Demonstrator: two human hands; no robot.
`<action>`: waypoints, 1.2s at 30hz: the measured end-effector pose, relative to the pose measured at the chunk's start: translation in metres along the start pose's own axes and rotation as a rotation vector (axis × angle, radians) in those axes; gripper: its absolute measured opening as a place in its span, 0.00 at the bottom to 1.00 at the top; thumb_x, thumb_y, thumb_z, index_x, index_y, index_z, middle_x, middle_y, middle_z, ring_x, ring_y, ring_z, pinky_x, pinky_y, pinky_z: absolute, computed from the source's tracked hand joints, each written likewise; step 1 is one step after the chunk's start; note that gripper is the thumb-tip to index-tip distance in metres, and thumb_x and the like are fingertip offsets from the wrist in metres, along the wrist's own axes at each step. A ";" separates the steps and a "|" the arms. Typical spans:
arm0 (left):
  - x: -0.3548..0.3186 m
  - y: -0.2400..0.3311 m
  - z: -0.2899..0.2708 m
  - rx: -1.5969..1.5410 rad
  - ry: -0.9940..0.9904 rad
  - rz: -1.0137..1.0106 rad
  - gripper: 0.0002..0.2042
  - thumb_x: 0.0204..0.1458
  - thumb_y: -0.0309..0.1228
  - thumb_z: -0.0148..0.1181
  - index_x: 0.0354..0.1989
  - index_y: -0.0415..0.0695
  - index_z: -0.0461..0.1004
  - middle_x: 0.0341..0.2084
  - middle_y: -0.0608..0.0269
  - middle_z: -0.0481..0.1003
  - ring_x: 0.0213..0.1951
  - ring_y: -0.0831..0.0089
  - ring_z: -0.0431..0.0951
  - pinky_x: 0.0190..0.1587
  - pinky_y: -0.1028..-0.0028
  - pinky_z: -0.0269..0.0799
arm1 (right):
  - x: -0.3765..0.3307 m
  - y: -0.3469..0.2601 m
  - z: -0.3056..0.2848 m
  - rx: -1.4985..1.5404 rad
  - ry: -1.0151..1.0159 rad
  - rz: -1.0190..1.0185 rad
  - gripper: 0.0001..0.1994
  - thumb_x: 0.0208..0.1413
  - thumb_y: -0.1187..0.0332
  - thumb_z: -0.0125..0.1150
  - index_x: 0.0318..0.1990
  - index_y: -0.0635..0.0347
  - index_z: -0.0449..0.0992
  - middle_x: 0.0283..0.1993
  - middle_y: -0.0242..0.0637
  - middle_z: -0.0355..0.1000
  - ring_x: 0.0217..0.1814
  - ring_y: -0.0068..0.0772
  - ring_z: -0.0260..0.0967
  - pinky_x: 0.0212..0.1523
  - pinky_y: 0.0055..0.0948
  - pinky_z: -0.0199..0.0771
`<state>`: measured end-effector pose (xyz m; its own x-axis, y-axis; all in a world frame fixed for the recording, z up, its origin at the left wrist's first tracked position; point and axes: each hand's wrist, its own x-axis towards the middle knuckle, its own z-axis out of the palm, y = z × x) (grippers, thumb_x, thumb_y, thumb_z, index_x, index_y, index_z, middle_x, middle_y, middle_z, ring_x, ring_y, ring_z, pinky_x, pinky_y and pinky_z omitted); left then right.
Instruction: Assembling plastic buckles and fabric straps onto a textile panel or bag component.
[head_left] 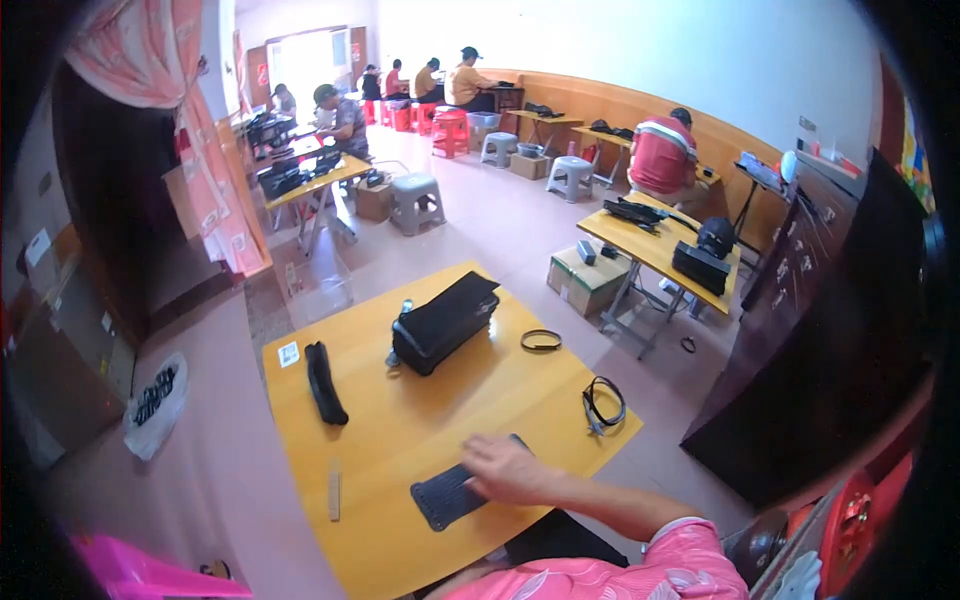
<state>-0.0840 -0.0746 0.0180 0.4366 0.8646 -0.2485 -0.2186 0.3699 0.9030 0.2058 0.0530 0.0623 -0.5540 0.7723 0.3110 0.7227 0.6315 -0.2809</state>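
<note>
A flat dark grey panel (pixel 447 503) with a ribbed-looking surface and rounded corners lies near the front edge of my yellow table (pixel 385 450). Across its middle rests my right hand (pixel 503 470), fingers loosely spread and slightly bent, covering part of it. Beyond the hand, the panel's far end shows again. My left hand is out of sight; only a bit of skin appears by the lower table edge. Farther up the table stands a black boxy bag (pixel 445 325). A narrow black pouch-like piece (pixel 324 383) lies left of it.
A short flat strip (pixel 335 490) lies at the left, a black loop (pixel 541 341) and a coiled black cable (pixel 604 405) at the right. Other people work at tables (pixel 665 240) beyond. A carton (pixel 587 278), grey stools (pixel 416 203) and a dark cabinet (pixel 800 340) stand around.
</note>
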 end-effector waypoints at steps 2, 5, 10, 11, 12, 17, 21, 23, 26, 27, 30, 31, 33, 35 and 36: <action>-0.003 0.010 0.003 0.030 -0.033 -0.029 0.16 0.59 0.31 0.51 0.53 0.36 0.71 0.46 0.54 0.75 0.50 0.69 0.73 0.57 0.71 0.64 | 0.009 -0.011 0.026 0.003 0.024 -0.036 0.24 0.47 0.62 0.63 0.50 0.65 0.69 0.55 0.51 0.64 0.61 0.52 0.60 0.58 0.43 0.63; -0.005 0.023 0.007 0.066 -0.068 -0.070 0.16 0.59 0.31 0.51 0.53 0.36 0.71 0.47 0.54 0.75 0.50 0.69 0.72 0.57 0.71 0.64 | -0.001 -0.006 0.057 0.029 -0.022 -0.051 0.28 0.51 0.59 0.60 0.57 0.66 0.65 0.62 0.53 0.59 0.68 0.52 0.53 0.65 0.46 0.53; 0.010 0.039 0.021 0.093 -0.104 -0.084 0.16 0.60 0.31 0.51 0.53 0.36 0.70 0.47 0.54 0.75 0.51 0.69 0.72 0.57 0.71 0.64 | -0.011 -0.005 0.061 0.013 -0.095 0.010 0.28 0.54 0.58 0.55 0.59 0.66 0.63 0.65 0.53 0.56 0.70 0.52 0.48 0.68 0.48 0.47; 0.001 0.048 0.030 0.098 -0.104 -0.078 0.16 0.60 0.31 0.51 0.53 0.36 0.70 0.47 0.54 0.75 0.51 0.69 0.72 0.57 0.71 0.64 | -0.009 -0.008 0.060 0.020 -0.097 0.004 0.28 0.55 0.58 0.55 0.60 0.65 0.62 0.66 0.53 0.55 0.70 0.52 0.48 0.68 0.48 0.47; 0.011 0.046 0.036 0.317 0.030 0.066 0.19 0.60 0.34 0.51 0.56 0.37 0.67 0.49 0.53 0.73 0.53 0.66 0.71 0.60 0.66 0.61 | -0.007 -0.010 0.060 0.026 -0.100 -0.002 0.28 0.55 0.58 0.54 0.60 0.65 0.62 0.66 0.54 0.54 0.71 0.52 0.48 0.68 0.49 0.46; 0.118 0.014 0.054 1.078 0.246 0.511 0.30 0.56 0.44 0.50 0.60 0.33 0.59 0.59 0.33 0.57 0.62 0.37 0.54 0.64 0.45 0.44 | -0.012 -0.005 0.062 -0.008 -0.095 -0.010 0.30 0.54 0.56 0.53 0.61 0.66 0.61 0.66 0.54 0.55 0.70 0.54 0.49 0.68 0.49 0.46; 0.148 -0.010 0.059 1.350 0.301 0.511 0.34 0.60 0.53 0.39 0.62 0.33 0.57 0.60 0.35 0.57 0.64 0.38 0.52 0.64 0.45 0.42 | -0.016 0.008 0.092 -0.031 -0.094 -0.019 0.31 0.56 0.56 0.47 0.63 0.68 0.58 0.67 0.53 0.54 0.71 0.54 0.46 0.69 0.48 0.43; 0.152 -0.013 0.060 1.414 0.309 0.496 0.34 0.60 0.54 0.35 0.63 0.34 0.56 0.61 0.36 0.57 0.64 0.38 0.51 0.64 0.45 0.41 | -0.016 0.008 0.094 0.001 -0.094 -0.013 0.29 0.57 0.59 0.43 0.63 0.69 0.57 0.67 0.51 0.53 0.73 0.51 0.43 0.70 0.46 0.40; 0.154 -0.015 0.063 1.370 0.329 0.491 0.35 0.60 0.55 0.32 0.63 0.35 0.57 0.61 0.38 0.56 0.64 0.40 0.52 0.64 0.45 0.40 | -0.016 0.011 0.091 -0.014 -0.085 -0.009 0.30 0.57 0.58 0.44 0.63 0.69 0.58 0.67 0.51 0.54 0.72 0.51 0.45 0.70 0.46 0.40; 0.155 -0.016 0.063 1.385 0.318 0.486 0.35 0.60 0.55 0.32 0.63 0.35 0.57 0.61 0.39 0.56 0.64 0.41 0.52 0.64 0.45 0.40 | -0.017 0.013 0.092 -0.008 -0.085 -0.007 0.30 0.57 0.58 0.44 0.63 0.69 0.58 0.67 0.51 0.54 0.72 0.51 0.45 0.70 0.46 0.40; 0.150 -0.015 0.060 1.405 0.326 0.491 0.35 0.60 0.55 0.31 0.63 0.36 0.56 0.62 0.40 0.56 0.65 0.42 0.52 0.64 0.46 0.41 | -0.016 0.011 0.096 0.009 -0.036 -0.041 0.30 0.55 0.58 0.44 0.63 0.67 0.58 0.67 0.52 0.54 0.72 0.52 0.46 0.69 0.48 0.43; 0.151 -0.015 0.060 1.409 0.314 0.490 0.35 0.60 0.55 0.31 0.63 0.36 0.56 0.62 0.40 0.56 0.65 0.42 0.52 0.64 0.46 0.41 | -0.016 0.012 0.097 0.019 -0.034 -0.039 0.30 0.55 0.58 0.44 0.63 0.67 0.58 0.67 0.52 0.54 0.72 0.53 0.45 0.69 0.48 0.43; 0.151 -0.015 0.060 1.402 0.306 0.486 0.35 0.60 0.55 0.31 0.64 0.36 0.55 0.62 0.40 0.55 0.65 0.42 0.51 0.64 0.46 0.41 | -0.016 0.013 0.094 0.031 -0.031 -0.039 0.30 0.55 0.58 0.44 0.63 0.67 0.58 0.67 0.53 0.53 0.72 0.53 0.45 0.69 0.49 0.42; 0.152 -0.015 0.059 1.394 0.301 0.485 0.35 0.60 0.55 0.31 0.64 0.36 0.54 0.63 0.40 0.55 0.65 0.42 0.51 0.64 0.46 0.41 | -0.015 0.012 0.086 -0.018 -0.079 -0.047 0.31 0.55 0.58 0.45 0.63 0.68 0.57 0.67 0.53 0.53 0.72 0.53 0.45 0.70 0.48 0.42; 0.152 -0.015 0.059 1.378 0.301 0.488 0.35 0.60 0.55 0.30 0.65 0.36 0.53 0.63 0.40 0.54 0.65 0.42 0.51 0.64 0.46 0.40 | -0.015 0.014 0.088 -0.017 -0.079 -0.049 0.31 0.55 0.58 0.45 0.63 0.68 0.57 0.67 0.53 0.53 0.72 0.53 0.45 0.70 0.48 0.42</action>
<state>0.0368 0.0311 -0.0129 0.3360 0.9047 0.2621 0.7633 -0.4245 0.4869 0.1877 0.0559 -0.0263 -0.6192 0.7440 0.2512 0.7005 0.6679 -0.2514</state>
